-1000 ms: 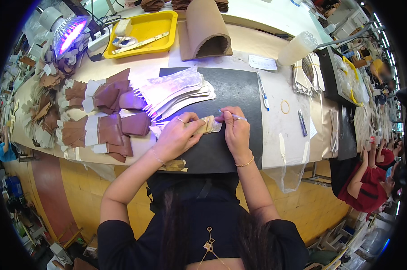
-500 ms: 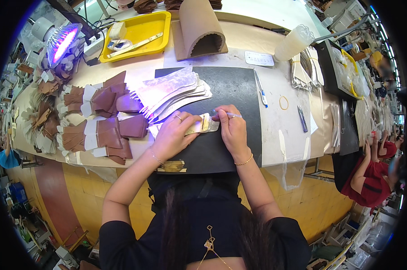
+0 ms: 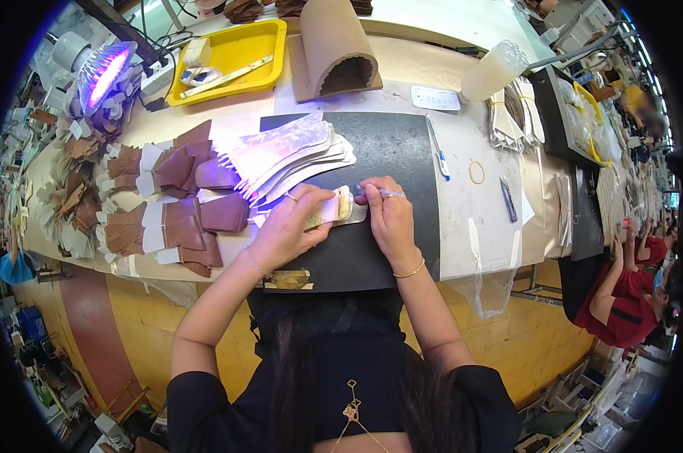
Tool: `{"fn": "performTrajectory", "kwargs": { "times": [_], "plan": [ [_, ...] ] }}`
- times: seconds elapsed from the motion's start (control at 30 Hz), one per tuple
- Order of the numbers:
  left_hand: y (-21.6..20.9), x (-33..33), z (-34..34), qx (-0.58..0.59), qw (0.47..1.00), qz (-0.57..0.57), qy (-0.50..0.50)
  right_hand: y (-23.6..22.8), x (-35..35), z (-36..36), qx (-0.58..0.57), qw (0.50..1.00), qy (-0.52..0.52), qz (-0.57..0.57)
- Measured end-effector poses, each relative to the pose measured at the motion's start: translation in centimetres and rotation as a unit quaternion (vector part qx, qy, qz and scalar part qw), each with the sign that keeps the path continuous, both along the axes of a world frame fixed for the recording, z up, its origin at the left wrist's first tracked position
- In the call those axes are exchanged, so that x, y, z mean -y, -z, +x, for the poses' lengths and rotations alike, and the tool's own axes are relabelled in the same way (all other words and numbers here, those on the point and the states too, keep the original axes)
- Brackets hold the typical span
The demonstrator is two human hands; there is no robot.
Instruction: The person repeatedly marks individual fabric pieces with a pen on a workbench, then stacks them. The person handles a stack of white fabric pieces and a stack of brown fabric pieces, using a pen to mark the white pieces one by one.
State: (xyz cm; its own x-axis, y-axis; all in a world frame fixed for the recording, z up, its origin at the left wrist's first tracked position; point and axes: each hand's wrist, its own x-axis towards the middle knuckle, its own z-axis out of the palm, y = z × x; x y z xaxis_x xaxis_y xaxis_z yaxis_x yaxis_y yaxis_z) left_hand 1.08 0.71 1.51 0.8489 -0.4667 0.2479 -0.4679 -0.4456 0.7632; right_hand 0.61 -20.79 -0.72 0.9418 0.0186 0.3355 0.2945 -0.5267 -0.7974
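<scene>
My left hand (image 3: 290, 228) is closed on a small cream-and-yellow piece (image 3: 344, 202), with the fingers on top and the thumb along its near edge. Part of it is hidden under those fingers. A pale strip shows beneath its right end, over the black mat (image 3: 402, 249). Just to the right, my right hand (image 3: 390, 220) pinches a slim pen-like tool (image 3: 393, 194), its tip end close to the piece. Beyond my left hand, a fanned stack of whitish cut pieces (image 3: 281, 155) lies partly on the mat.
Brown leather pieces (image 3: 183, 170) lie in rows at left, by a lit lamp (image 3: 103, 75). Behind are a yellow tray (image 3: 277, 57) and an arched brown block (image 3: 337, 38). At right lie a blue-white cutter pen (image 3: 437, 151), a rubber band (image 3: 476, 173) and a dark pen (image 3: 507, 200).
My left fingers have shifted slightly on the cream-and-yellow piece, and the thumb now reaches further right. The piece's yellow right end has turned up a little. My right hand has hardly moved.
</scene>
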Motion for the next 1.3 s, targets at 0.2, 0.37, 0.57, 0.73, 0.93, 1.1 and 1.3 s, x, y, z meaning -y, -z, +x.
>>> {"fn": "performTrajectory", "kwargs": {
  "times": [0.2,0.37,0.57,0.73,0.93,1.1,1.3],
  "plan": [
    [-0.6,-1.4,0.3,-0.024,0.999,-0.003,-0.047,-0.2,0.0,-0.1,-0.016,1.000,0.001,0.003],
    [-2.6,-3.7,1.2,-0.185,0.928,-0.310,-0.093,-0.4,0.0,0.0,0.000,1.000,-0.004,0.002],
    [-9.3,-8.1,3.1,-0.050,0.951,-0.265,-0.153,-0.4,-0.1,0.0,-0.013,1.000,0.005,0.005],
    [-11.3,-7.0,4.3,0.013,0.966,-0.239,-0.093,-0.5,-0.4,0.0,-0.004,1.000,0.019,0.011],
    [-13.4,-6.9,3.8,0.075,0.952,-0.289,-0.069,-0.9,-0.3,0.1,0.021,0.999,0.009,-0.027],
    [-14.2,-7.3,4.6,0.104,0.969,-0.209,-0.082,-0.8,-0.4,0.1,0.037,0.999,-0.002,-0.023],
    [-9.0,-3.7,7.5,0.155,0.982,0.081,-0.078,-0.3,0.0,-0.1,0.039,0.999,0.011,0.015]
  ]
}}
